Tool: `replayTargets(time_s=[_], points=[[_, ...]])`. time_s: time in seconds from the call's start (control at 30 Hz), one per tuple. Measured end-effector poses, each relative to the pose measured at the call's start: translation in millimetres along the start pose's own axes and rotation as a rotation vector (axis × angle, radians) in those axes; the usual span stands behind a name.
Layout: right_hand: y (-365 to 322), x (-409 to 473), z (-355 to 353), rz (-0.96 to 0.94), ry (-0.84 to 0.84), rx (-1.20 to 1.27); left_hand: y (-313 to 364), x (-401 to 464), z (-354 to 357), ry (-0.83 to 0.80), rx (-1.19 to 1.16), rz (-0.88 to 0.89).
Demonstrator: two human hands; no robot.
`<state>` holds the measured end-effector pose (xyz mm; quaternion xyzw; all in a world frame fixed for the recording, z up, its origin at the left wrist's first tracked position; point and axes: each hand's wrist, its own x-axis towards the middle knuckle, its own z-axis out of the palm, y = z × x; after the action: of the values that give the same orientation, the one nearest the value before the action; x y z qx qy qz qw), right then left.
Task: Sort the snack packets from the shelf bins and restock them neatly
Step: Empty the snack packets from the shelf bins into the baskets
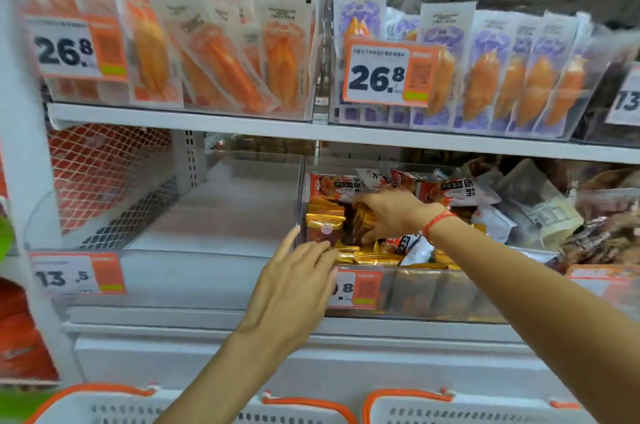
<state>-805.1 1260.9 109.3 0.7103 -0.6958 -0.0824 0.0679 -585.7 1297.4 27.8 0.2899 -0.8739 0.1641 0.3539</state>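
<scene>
While right hand (391, 212) pinches gold packets (325, 221) in bin (433, 292), left hand (294, 281) hovers, fingers apart; packets likely light, slippery: take edges.

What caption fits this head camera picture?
Both hands reach into a bin of gold packets.

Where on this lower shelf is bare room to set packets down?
The clear bin left of the divider, above the 13.5 tag, is bare. The mixed bin right of it is crowded with gold packets, both hands there.
</scene>
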Motion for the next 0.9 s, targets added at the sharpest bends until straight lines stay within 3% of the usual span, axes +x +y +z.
replayTargets(time_s=[0.23,0.43,0.6,0.8,0.9], points=[[26,-82,-19,-0.090,0.394,0.203,8,-2,5,-0.029,0.007,-0.035],[12,-208,1,-0.138,0.525,0.411,25,-20,18,-0.107,-0.004,-0.192],[15,-259,72,-0.106,0.383,0.402,27,-18,17,-0.163,-0.015,-0.233],[18,-265,171,-0.028,-0.124,0.249,25,-15,16,-0.228,-0.010,-0.237],[15,-250,162,-0.014,-0.070,0.334,20,-14,13,-0.227,-0.034,-0.213]])
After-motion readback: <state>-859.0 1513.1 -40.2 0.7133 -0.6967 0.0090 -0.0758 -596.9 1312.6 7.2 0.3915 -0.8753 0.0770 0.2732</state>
